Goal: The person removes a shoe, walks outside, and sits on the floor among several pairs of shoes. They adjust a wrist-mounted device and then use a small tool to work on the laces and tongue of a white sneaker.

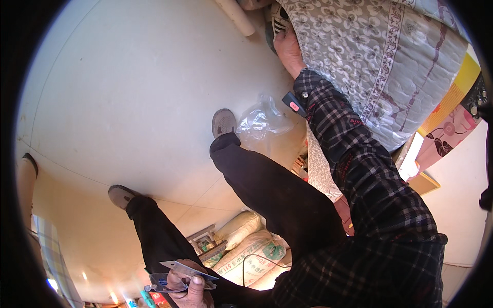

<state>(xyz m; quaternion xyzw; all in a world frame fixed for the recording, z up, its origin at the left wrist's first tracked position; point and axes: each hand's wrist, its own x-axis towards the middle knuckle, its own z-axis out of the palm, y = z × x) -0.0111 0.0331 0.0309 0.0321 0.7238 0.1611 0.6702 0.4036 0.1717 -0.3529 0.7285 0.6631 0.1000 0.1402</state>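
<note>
My right hand (289, 50) reaches out at the far end, by the hanging edge of a patterned grey-white bed cover (344, 46). Its fingers close on a dark shoe with pale stripes (281, 21), partly hidden under the cover. Low in the view, my left hand (192, 293) grips a flat silvery metal plate (187, 268) with a small hole near one end. Against the same hand lies a clear plastic piece with a blue label (160, 281); whether the fingers hold it too is hard to tell.
A crumpled clear plastic bag (264, 120) lies on the pale floor beside my foot. A small dark box-like object (294, 104) shows by my right sleeve. Stuffed sacks (251, 251) lie below my legs. A pale tube (237, 18) lies at the far edge.
</note>
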